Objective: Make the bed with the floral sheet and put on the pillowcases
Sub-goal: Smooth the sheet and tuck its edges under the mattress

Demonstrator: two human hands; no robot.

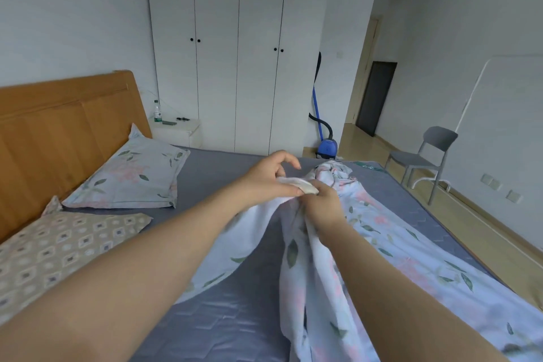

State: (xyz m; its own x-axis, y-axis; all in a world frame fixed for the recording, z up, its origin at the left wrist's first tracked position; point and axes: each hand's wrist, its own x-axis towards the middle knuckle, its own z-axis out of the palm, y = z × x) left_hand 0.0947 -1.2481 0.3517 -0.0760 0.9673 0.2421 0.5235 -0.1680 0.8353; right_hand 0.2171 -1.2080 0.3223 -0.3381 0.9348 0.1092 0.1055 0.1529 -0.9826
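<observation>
Sheet [390, 247] is lying bunched on the mattress [229, 317]; left hand [269, 178] is pinching its edge, right hand [321, 204] is clutching its folds, fingers curled.

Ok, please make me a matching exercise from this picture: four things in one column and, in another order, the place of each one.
1 floral sheet
2 water bottle
3 vacuum cleaner
4 chair

a beside the wardrobe
b gripped by the left hand and right hand
c on the bedside table
d grey, on the wooden floor

Pairs: 1-b, 2-c, 3-a, 4-d
</observation>
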